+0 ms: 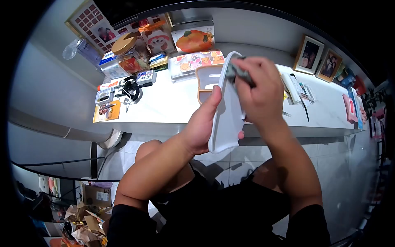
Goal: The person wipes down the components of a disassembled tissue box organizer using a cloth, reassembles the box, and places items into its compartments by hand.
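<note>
My left hand [203,121] grips a white, shallow tray-like panel [226,117] by its long edge, with the fingers behind it. The panel is tilted nearly upright in front of the counter's edge. At its upper end, my right hand [261,84] pinches a dark grey-green cloth [239,72] against the inner surface; this hand is slightly blurred. Behind the panel, a white piece with a tan rim and slots [207,78] lies on the counter, partly hidden by the panel.
The white counter [164,103] holds a cartoon-printed case [193,66], a jar with a wooden lid [129,53], a black strap [131,89] and an orange packet [108,112]. Two picture frames [309,54] stand right. Cardboard boxes [96,195] are at lower left.
</note>
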`<state>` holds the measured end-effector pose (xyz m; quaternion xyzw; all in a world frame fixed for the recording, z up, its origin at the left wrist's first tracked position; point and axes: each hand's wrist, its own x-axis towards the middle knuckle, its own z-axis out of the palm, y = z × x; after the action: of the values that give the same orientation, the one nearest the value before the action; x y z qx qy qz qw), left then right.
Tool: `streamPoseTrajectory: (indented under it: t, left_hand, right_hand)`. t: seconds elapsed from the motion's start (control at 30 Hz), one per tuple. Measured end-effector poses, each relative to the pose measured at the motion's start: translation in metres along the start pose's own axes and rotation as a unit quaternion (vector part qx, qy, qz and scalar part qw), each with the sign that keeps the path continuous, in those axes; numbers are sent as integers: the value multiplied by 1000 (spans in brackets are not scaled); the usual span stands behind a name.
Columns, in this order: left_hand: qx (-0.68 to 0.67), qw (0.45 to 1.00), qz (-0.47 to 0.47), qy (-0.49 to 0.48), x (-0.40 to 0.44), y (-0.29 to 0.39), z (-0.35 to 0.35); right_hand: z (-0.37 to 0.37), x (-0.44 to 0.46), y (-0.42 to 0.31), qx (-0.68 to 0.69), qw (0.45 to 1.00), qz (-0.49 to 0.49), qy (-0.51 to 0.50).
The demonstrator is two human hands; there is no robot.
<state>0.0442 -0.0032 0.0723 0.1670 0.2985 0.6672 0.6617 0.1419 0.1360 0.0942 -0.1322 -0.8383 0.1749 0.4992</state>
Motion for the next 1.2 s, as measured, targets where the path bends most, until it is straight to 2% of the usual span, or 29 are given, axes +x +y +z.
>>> streamPoseTrajectory:
  t: [0.1,0.17,0.2,0.23,0.27,0.3,0.37,0.4,0.43,0.5,0.53,0.6,0.7,0.8,0.87,0.97,1.03,1.1,1.17,1.2]
  left_hand:
    - [10,1000,24,10,0,0,8]
    - [38,999,-2,32,-3,0,6]
    - [40,999,-2,32,-2,0,-2]
    - [26,1000,-10,-8,2,2,-14]
    - [13,999,-18,-48,4,2,-23]
    - [14,999,-17,-45,2,2,-23]
    - [-37,998,-15,-51,1,-4,-20]
    - [18,998,11,-56,0,-5,-7]
    - [16,998,9,-58,1,-6,-8]
    - [4,998,1,-57,2,-5,-12]
    - [4,998,2,-55,0,-7,-9]
    - [-13,999,-22,-20,-2,-9,1]
    - [-19,999,-20,-23,-3,-9,-1]
    - [-20,999,-23,-34,-4,-11,-7]
    - [-4,999,-13,-30,-3,-14,-5]
    - [13,1000,-13,-9,-3,-10,1]
    - [11,1000,-24,11,-2,-1,7]
    - [-74,997,1,38,2,11,11]
    - [-81,996,7,38,1,6,1]
    - [-55,998,-8,0,-1,1,-8]
  right_hand:
    - [1,3,-3,-2,1000,18,24]
    - [-1,-4,-7,13,999,33,35]
    - [-4,-9,-7,23,999,22,-9]
    - [-6,-13,-9,33,998,10,-53]
    - [-4,-17,-12,68,995,21,-73]
    - [-3,-15,-10,70,995,22,-73]
    - [-3,-3,2,0,1000,-24,-10]
    - [-7,5,5,-48,999,-22,10]
    - [-6,3,5,-51,998,-20,9]
    - [2,-3,1,-26,999,16,16]
    - [-2,-10,-1,-42,997,52,-33]
    - [-8,-15,2,-17,996,75,-53]
    - [-14,-20,7,21,991,100,-92]
    - [-15,-20,12,9,993,58,-102]
    - [-15,-15,16,-90,995,-18,-32]
    - [-12,-23,6,-53,998,9,-16]
    - [-8,-34,-3,-17,1000,-10,-16]
    - [-7,-44,-21,35,994,-27,-98]
    - [-8,-36,-13,12,994,-36,-104]
    - [-6,-29,-2,-21,997,-33,-59]
